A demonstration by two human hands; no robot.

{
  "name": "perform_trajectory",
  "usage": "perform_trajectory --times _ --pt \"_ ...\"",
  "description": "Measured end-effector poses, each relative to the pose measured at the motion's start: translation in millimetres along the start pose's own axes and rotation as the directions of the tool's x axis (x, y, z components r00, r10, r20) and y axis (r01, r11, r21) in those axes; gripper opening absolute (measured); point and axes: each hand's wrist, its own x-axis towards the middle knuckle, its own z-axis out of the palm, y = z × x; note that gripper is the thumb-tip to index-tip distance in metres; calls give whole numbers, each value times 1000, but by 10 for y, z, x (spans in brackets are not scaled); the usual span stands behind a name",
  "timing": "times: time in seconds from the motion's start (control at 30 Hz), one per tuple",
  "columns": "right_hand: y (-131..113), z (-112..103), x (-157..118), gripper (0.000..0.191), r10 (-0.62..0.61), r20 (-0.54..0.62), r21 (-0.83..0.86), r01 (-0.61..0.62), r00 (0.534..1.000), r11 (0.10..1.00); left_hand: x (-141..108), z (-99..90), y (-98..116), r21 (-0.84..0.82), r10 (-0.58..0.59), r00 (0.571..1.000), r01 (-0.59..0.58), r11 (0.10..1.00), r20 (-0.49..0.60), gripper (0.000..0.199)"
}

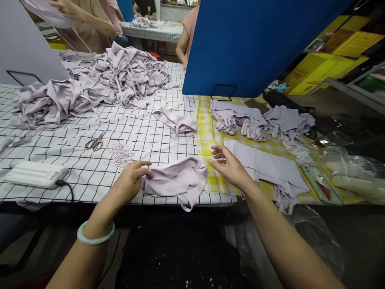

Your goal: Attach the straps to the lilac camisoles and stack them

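A pale lilac bra-like garment (177,178) lies spread at the table's front edge, its thin strap loop hanging over the edge. My left hand (129,180) is at the garment's left end, fingertips touching it, with the index finger stretched out apart from the others; its thumb is hidden. To the right of the garment, my right hand (227,164) hovers with fingers apart and slightly curved, holding nothing. Beside that hand lies a neat stack of lilac garments (270,164). Another single lilac garment (177,121) rests farther back.
Scissors (95,141) and a scatter of small clippings (121,155) lie left of centre. A white power bank (36,174) with a cable sits front left. Behind is a large garment heap (120,76). A blue panel (249,48) stands at the back; a phone (320,184) lies right. Other people work beyond.
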Motion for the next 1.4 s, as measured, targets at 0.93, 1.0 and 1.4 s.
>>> perform_trajectory --times 0.93,1.0,1.4 --pt "-357 -26 -381 38 -67 515 501 -236 855 833 77 268 758 -922 -40 929 369 116 367 25" --pt "-308 -4 -454 41 -121 665 394 -209 737 895 0 395 813 -923 -8 925 379 70 380 37" --pt "-368 202 -1092 44 -116 25 600 77 993 797 -58 609 1301 -960 261 926 278 20 273 96"
